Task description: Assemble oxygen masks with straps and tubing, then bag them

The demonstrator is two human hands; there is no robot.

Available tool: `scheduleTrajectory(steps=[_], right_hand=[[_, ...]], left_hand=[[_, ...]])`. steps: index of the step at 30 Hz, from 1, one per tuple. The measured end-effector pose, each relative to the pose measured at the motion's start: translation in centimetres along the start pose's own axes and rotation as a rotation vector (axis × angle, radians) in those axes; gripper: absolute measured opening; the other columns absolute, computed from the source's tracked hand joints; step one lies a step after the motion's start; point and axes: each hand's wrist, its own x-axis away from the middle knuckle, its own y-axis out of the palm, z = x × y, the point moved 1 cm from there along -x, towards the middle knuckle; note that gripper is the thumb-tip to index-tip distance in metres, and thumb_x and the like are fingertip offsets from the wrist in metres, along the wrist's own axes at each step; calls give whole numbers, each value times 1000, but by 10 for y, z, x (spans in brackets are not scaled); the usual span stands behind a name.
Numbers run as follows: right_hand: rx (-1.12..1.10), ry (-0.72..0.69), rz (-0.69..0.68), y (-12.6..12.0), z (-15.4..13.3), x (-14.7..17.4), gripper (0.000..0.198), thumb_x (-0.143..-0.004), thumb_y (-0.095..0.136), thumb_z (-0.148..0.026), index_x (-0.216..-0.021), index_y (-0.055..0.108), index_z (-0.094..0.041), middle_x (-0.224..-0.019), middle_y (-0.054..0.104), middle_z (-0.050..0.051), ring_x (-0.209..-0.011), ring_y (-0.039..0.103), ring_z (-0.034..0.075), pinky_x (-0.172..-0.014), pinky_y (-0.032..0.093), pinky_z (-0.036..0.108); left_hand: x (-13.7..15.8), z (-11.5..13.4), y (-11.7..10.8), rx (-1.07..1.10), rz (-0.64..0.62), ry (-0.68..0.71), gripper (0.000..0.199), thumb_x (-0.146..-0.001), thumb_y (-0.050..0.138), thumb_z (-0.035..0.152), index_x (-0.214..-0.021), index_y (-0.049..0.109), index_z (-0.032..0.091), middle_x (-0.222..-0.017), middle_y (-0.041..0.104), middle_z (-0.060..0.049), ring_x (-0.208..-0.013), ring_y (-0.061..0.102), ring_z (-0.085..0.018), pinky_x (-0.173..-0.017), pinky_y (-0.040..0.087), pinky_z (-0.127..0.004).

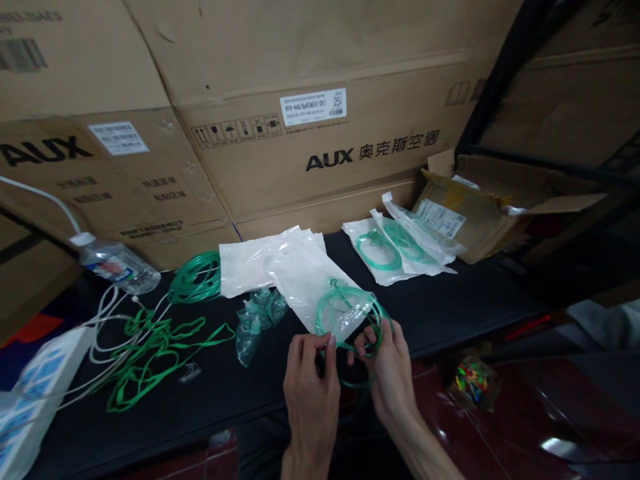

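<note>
A loop of clear green tubing [376,385] is between my hands at the table's front edge. Part of its coil lies inside or under a white plastic pouch [305,280]; I cannot tell exactly where the tubing leaves it. My left hand [311,383] pinches the coil's lower left side with thumb and fingertips, near the pouch's edge. Curled around the coil's right side are the fingers of my right hand [390,367]. Left of the pouch lie crumpled clear-green plastic masks [257,320]. Behind them sits a larger coil of green tubing [195,279].
Green elastic straps [150,373] tangle with white cables near a power strip [43,393]. A plastic bottle [123,267] lies tilted at left. Several sealed tubing pouches [400,247] rest beside an opened carton [480,213]. Large AUX boxes [320,60] wall off the back.
</note>
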Motion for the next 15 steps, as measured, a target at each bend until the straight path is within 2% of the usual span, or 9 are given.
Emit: scheduleTrajectory(steps=[5,10,12,15], right_hand=[[-58,13,-8,11,13,2,33,-87,69,-53,-87,48,-27,-67,50,-10,-56,51,9,-55,50,23],[22,79,-95,-6,15,6,38,-85,72,-58,-95,66,-22,-82,68,-2,-74,64,15,-65,53,25],[88,121,-149,-18,12,8,43,-81,77,-60,-92,71,-19,-79,70,0,-68,64,14,-59,50,23],[151,227,-242,-30,4,13,44,-80,81,-58,-87,74,-15,-72,71,0,-42,54,9,-40,37,21]], left_hand=[[2,-4,10,32,50,90,10,-100,58,21,-93,65,23,-88,61,-2,-76,63,-19,-70,52,-29],[-8,-17,11,45,155,62,8,-102,56,21,-96,62,20,-89,61,-2,-76,63,-18,-66,53,-27],[-13,-20,10,38,188,37,8,-102,57,22,-96,61,20,-90,61,-3,-78,64,-18,-67,53,-27],[-18,-21,9,28,206,15,9,-101,58,25,-95,62,20,-89,61,-3,-77,63,-18,-65,53,-27]])
